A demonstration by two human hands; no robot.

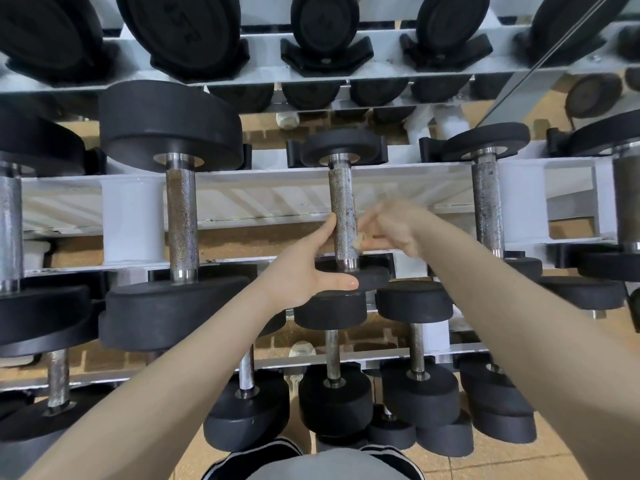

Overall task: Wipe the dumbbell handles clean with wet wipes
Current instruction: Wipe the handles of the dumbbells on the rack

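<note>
A small dumbbell with a speckled knurled steel handle (pixel 342 206) and black round ends lies on the middle shelf of the white rack (pixel 263 195). My left hand (pixel 308 268) is spread at the handle's near end, fingers touching its left side and thumb lying on the near black end (pixel 370 275). My right hand (pixel 391 226) is blurred just right of the handle and pinches a small crumpled off-white wipe (pixel 357 241) against the lower part of the handle.
A bigger dumbbell (pixel 181 216) lies to the left and another rusty-handled one (pixel 487 202) to the right on the same shelf. More dumbbells fill the shelf above and the lower shelf (pixel 332 355). Brick-patterned floor shows beneath.
</note>
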